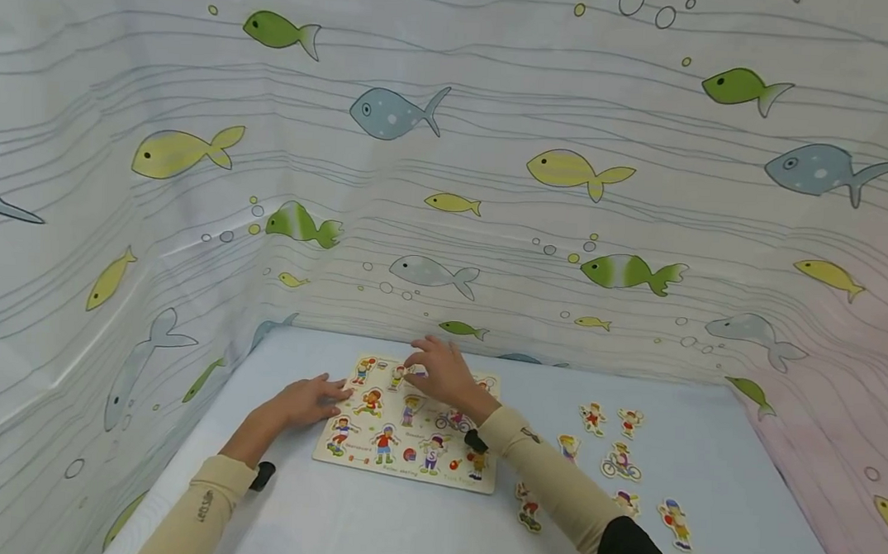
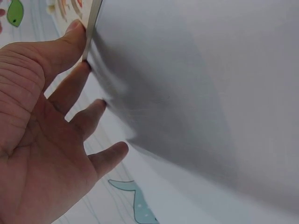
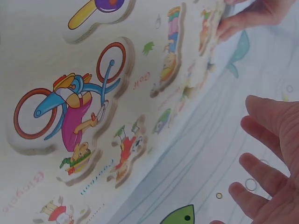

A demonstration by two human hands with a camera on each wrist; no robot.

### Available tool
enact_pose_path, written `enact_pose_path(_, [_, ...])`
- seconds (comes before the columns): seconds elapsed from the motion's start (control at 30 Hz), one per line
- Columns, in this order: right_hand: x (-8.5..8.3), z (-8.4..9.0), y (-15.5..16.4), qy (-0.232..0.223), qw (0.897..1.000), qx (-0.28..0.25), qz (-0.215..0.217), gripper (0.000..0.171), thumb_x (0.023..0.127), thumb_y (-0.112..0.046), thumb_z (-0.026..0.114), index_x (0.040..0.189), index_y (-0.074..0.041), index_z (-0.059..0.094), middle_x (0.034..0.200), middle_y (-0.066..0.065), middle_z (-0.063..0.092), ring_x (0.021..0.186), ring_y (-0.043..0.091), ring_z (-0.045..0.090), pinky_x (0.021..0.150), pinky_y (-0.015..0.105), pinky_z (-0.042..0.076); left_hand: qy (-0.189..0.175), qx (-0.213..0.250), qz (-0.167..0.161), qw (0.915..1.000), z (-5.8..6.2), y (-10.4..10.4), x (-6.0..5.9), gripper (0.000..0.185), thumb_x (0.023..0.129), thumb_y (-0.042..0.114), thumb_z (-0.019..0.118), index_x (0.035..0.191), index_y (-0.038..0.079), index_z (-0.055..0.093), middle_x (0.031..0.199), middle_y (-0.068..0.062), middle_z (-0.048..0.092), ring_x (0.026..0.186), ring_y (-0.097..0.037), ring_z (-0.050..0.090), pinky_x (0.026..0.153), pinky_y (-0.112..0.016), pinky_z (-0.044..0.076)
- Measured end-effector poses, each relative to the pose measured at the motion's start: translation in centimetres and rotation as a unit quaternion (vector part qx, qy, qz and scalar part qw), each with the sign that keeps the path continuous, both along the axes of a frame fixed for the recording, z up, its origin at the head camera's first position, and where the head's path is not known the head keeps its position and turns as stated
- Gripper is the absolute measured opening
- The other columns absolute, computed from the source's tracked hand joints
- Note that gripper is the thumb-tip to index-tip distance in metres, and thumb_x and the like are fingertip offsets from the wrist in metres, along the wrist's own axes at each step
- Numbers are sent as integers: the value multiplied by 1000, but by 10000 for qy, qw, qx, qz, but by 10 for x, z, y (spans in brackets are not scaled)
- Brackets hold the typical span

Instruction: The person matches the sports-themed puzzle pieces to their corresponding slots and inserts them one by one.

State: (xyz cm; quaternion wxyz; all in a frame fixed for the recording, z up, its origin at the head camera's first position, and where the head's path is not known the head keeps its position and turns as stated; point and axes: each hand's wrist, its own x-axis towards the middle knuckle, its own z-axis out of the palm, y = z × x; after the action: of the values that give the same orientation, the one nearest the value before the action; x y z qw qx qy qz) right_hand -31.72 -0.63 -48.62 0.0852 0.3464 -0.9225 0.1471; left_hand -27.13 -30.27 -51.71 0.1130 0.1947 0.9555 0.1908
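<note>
A flat puzzle board point(image 1: 369, 464) with printed sports figures lies on the table. My left hand point(image 1: 308, 399) is at its left edge. In the left wrist view, the thumb point(image 2: 74, 35) rests on the board's face and the index fingertip touches the rim, other fingers spread. Above the board's back part is my right hand point(image 1: 445, 376), near a small figure point(image 1: 397, 378). The right wrist view shows that hand's fingers point(image 3: 261, 168) apart and loosely bent, with nothing visible between them. The bicycle figure point(image 3: 77, 107) has a stepped outline.
Several loose figure pieces lie right of the board, among them a cyclist point(image 1: 620, 461), one in a blue cap point(image 1: 675, 523) and one beside the right forearm point(image 1: 528, 510). A fish-patterned curtain point(image 1: 490, 238) stands behind the pale table point(image 1: 403, 527).
</note>
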Motion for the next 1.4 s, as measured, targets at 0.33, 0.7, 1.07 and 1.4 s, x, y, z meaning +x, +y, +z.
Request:
enact_pose_path(0.33, [18,17,15,86,9999,103,77,24,94,-37,68,111,-22,75,145,3,52,142,31,34,113,62,23,-59,55,50,10000,0,0,0,43,94,23,68,134,9,62,147,-13,48,139,-51,29,107,-68,26])
enact_pose_path(0.7, [40,26,31,249,9995,114,180,27,91,-38,72,114,-24,75,143,2,53,142,29,34,113,62,24,-80,62,72,9999,-2,0,0,42,94,23,68,134,10,62,147,-13,48,139,-50,28,107,-69,25])
enact_pose_path(1.07, [53,21,72,356,9993,27,-133,22,89,-38,73,108,-26,76,141,1,55,141,30,35,111,63,26,36,99,9,9999,-2,-2,1,43,93,21,68,133,8,62,146,-16,49,138,-52,29,106,-70,25])
enact_pose_path(1.4, [59,15,114,169,9976,-348,-582,25,87,-34,77,108,-21,77,139,6,57,139,33,38,110,65,26,19,107,72,9999,-2,0,2,43,92,20,68,133,8,62,146,-15,49,138,-52,29,107,-69,25])
